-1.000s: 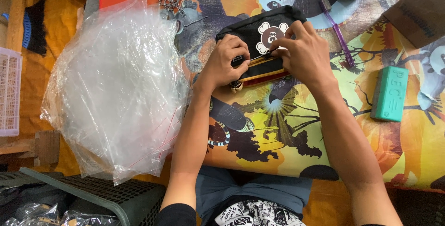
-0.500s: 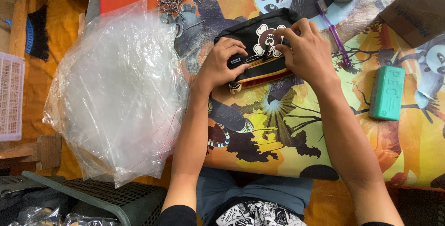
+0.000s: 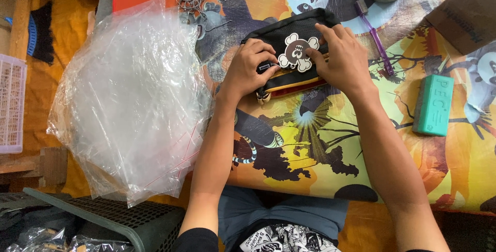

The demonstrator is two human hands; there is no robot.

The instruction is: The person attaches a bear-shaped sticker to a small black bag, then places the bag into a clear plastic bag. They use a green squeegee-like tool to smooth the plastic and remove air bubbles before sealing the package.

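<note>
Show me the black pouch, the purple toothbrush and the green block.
black pouch (image 3: 289,32), head view, upper fabric panel.
purple toothbrush (image 3: 376,40), head view, mid handle.
green block (image 3: 433,104), head view, top face.

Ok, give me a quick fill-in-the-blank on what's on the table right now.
1. Both hands, the left hand and the right hand, rest on a black ____ bearing a white skull patch.
2. The heap of clear plastic bags lies to the person's ____.
3. The block beyond the right arm is ____ in colour.
4. The purple toothbrush lies on the ____ side of the pouch.

Missing words: pouch; left; green; right
</note>
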